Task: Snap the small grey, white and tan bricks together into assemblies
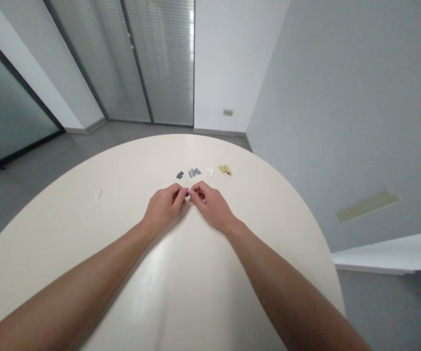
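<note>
My left hand (pixel 165 205) and my right hand (pixel 210 204) rest together on the round cream table (pixel 123 234), fingertips meeting. Both hands are closed in a pinch on a tiny dark piece (pixel 188 194) between them; I cannot make out what it is. Just beyond the hands lies a row of small flat pieces: a dark grey piece (pixel 180 174), a group of grey pieces (pixel 194 172), white pieces (pixel 210 170) and tan pieces (pixel 225 169).
A small pale scrap (pixel 99 194) lies on the table to the left. The table's curved edge runs close to a grey wall on the right. A white ledge (pixel 389 253) sticks out at lower right. Glass partitions with blinds stand behind.
</note>
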{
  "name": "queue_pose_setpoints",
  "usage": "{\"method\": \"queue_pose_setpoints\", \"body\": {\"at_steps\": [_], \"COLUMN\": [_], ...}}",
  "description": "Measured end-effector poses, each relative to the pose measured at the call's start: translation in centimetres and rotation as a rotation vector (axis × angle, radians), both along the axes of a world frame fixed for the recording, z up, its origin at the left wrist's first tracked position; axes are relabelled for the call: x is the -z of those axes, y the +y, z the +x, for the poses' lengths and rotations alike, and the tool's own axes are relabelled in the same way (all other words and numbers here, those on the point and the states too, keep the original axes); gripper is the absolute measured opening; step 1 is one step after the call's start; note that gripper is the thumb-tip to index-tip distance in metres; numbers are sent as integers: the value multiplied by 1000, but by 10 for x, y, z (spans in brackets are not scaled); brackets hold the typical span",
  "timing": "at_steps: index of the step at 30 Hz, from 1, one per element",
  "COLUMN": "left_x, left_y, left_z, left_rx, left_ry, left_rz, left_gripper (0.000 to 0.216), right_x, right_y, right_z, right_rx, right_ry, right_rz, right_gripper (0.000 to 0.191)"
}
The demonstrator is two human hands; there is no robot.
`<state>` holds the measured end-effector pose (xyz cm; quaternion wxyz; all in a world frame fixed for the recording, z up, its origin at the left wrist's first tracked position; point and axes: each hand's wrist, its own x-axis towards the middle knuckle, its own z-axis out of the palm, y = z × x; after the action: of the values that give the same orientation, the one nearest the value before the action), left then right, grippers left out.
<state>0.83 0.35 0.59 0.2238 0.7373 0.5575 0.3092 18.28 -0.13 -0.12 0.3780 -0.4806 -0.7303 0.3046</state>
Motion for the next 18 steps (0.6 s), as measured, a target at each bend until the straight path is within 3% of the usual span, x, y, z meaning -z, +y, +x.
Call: {"method": "queue_pose_setpoints", "body": {"at_steps": [12,18], "left_x": [2,3], "left_y": [1,0], "left_z": [-1,0], "left_rx": [13,40], "left_ry": [-23,-103], "left_rz": [8,58], "left_gripper": [38,28], "right_x": [1,1], "right_y": [2,3], "right_z": [0,0], "right_rx": [-4,30], "right_ry": [35,16], "right_rz": [50,77], "right_gripper": [13,11]}}
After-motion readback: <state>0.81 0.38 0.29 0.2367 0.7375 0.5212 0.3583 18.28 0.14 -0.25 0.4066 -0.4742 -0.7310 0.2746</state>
